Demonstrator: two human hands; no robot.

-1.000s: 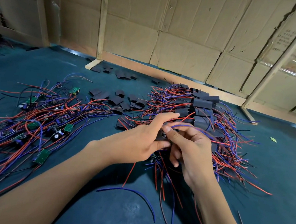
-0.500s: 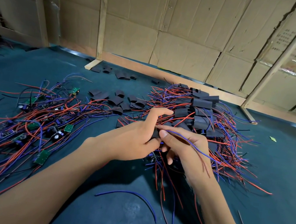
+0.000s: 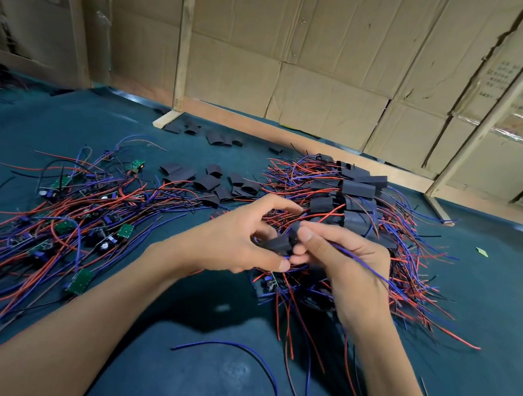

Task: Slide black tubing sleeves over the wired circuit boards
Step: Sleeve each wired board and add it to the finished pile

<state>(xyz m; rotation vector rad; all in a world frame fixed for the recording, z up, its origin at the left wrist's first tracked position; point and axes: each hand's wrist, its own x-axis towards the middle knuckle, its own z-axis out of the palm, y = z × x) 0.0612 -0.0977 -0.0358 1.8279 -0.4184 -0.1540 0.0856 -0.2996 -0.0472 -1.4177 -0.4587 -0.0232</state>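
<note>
- Head view: the left hand [image 3: 234, 244] and the right hand [image 3: 344, 265] meet over a dark teal table mat [image 3: 486, 327], both pinching one short black tubing sleeve [image 3: 279, 243] held just above the wire heap
- left thumb and curled fingers grip the sleeve's near end; the right thumb [image 3: 310, 235] presses its far end against the fingers below
- a blue wire lead [image 3: 364, 266] runs from the sleeve across the back of the right hand (the board inside cannot be made out)
- behind the hands lies a pile of sleeved boards with red and blue wires [image 3: 356, 200]
- on the left, a spread of bare green circuit boards on red and blue wires [image 3: 60, 224]
- flat empty black sleeves [image 3: 206, 180] lie between the two heaps
- one loose blue wire [image 3: 234, 347] curves on the mat near the forearms
- cardboard sheets on wooden battens [image 3: 303, 70] wall the back
</note>
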